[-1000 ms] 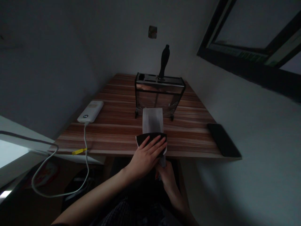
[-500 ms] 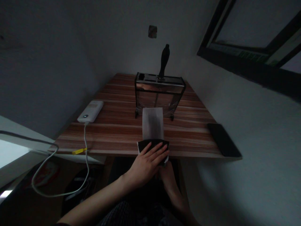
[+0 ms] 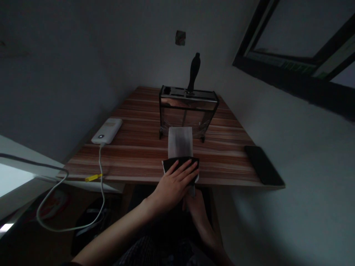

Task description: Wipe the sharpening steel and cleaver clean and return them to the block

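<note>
A broad, square-ended grey blade [image 3: 180,142], like a cleaver's, points away from me over the table's front edge, with a dark smudge down its middle. Across its near part lies a black sheet [image 3: 173,162] with a pale torn edge, which looks like sandpaper. My left hand [image 3: 173,188] holds this sheet down on the blade, its fingers stretched over the top and its thumb hidden. Below it, my right hand [image 3: 195,207] is closed round the near end of the cleaver. The handle itself is hidden.
A knife block [image 3: 188,99] with clear sides stands behind the blade, holding one black-handled knife [image 3: 194,70]. A white power bank [image 3: 107,131] with a cable and a yellow strip [image 3: 93,177] lie left on the wooden table [image 3: 133,155]. A dark phone [image 3: 263,165] lies at the right edge.
My left hand and the black sheet have slid a little forward along the blade, covering more of it and baring a bit of its near end. My right hand stays in place.
</note>
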`<state>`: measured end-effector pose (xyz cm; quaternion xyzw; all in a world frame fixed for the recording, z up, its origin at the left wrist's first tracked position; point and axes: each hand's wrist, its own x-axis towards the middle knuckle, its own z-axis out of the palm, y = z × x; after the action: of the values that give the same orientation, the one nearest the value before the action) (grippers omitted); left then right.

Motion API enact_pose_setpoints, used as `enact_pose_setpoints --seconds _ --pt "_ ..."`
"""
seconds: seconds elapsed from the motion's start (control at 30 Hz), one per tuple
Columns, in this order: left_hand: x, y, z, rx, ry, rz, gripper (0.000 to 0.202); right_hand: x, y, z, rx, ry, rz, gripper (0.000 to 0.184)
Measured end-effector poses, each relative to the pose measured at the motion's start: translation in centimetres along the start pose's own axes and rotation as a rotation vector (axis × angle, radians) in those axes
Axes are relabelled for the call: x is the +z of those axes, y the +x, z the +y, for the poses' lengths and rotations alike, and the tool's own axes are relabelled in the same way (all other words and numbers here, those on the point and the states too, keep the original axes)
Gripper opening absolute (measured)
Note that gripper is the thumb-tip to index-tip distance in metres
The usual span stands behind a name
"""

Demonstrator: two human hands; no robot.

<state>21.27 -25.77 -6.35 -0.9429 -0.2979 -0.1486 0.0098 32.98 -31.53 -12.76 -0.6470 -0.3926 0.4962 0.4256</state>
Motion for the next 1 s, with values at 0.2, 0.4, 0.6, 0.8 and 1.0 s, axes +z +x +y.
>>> enact_pose_setpoints --seconds 0.2,0.4,0.6,0.8,1.0 --pt "-0.6 1.5 -1.1 -0.038 0.026 0.031 0.049 -0.1 -0.4 -0.8 0.024 0.076 0.019 0.042" --pt "-1.2 3.2 -2.5 -0.062 0.063 0.077 0.049 0.0 -0.4 -0.3 0.018 0.104 0.043 0.038" --pt "-1.8 5.0 -4.1 -0.091 0.077 0.140 0.049 0.0 -0.5 0.0 0.033 0.095 0.049 0.036" --pt "-2.6 6.7 -5.4 -0.118 0.081 0.172 0.047 0.0 -0.6 0.0 0.038 0.101 0.055 0.034" --pt "-2.9 8.0 -6.3 -0.142 0.081 0.199 0.047 0.1 -0.6 0.3 0.052 0.119 0.055 0.034"
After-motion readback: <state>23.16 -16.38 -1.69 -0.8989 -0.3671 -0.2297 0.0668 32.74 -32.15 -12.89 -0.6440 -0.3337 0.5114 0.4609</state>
